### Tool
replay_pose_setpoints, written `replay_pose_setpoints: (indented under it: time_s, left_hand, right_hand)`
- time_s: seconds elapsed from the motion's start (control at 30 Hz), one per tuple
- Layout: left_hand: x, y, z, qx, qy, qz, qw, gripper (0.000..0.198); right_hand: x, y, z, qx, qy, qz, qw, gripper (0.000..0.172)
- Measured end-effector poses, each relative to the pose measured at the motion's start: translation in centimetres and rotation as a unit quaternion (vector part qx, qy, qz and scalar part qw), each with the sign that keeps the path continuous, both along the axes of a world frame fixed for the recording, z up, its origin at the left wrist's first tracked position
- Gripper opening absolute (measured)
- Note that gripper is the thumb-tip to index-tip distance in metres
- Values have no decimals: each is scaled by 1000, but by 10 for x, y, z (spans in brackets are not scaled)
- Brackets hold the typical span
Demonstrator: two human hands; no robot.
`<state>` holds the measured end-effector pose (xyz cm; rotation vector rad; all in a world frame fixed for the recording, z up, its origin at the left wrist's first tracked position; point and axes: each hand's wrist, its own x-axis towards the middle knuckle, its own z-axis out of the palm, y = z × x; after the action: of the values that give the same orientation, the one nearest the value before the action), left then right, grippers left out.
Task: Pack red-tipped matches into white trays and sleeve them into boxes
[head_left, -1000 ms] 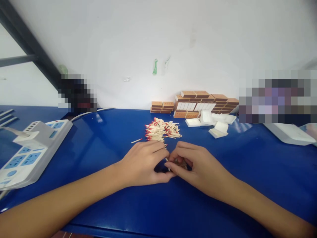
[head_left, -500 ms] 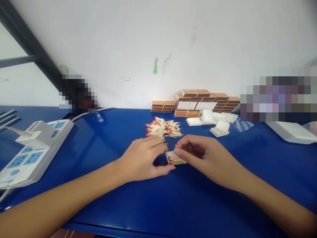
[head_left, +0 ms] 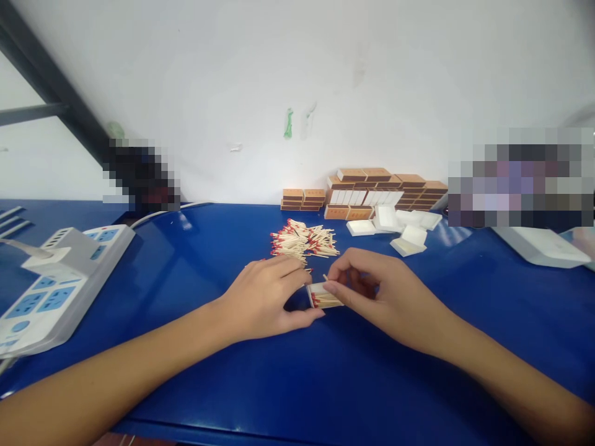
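A small white matchbox tray (head_left: 324, 296) filled with red-tipped matches lies on the blue table (head_left: 297, 378) between my hands. My left hand (head_left: 267, 300) rests curled at the tray's left end, its thumb and fingers touching it. My right hand (head_left: 379, 294) pinches the tray's right side, and a single match tip sticks up by its fingers. Just behind my hands lies a loose pile of matches (head_left: 303, 241).
Brown matchbox sleeves (head_left: 372, 193) are stacked against the white wall. Empty white trays (head_left: 402, 226) lie in front of them. A white power strip (head_left: 51, 279) sits at the left. A white flat box (head_left: 542, 246) lies at the far right.
My hands, closed together over the tray a second ago, have drawn apart a little, and the match-filled tray now shows between them.
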<state>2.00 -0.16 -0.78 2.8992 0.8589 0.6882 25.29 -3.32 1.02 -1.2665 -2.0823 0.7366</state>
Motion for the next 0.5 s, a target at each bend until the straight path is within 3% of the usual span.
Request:
replay_pose_setpoints:
  time_s: [0.13,0.27,0.37,0.5]
  left_hand:
    - [-1,1,0,20,-8,-8,1000,34]
    - [-1,1,0,18,-15,-4,1000,33]
    - [0,1,0,10,-27,1,1000,32]
    - [0,1,0,-3,-44,13,999,30]
  right_hand:
    - [2,1,3,-49,73,-29,996,14]
    - [2,1,3,-48,100,-24,994,28]
    - [1,1,3,-51,83,-33,995,16]
    - [1,3,1,-44,46,-32,997,16]
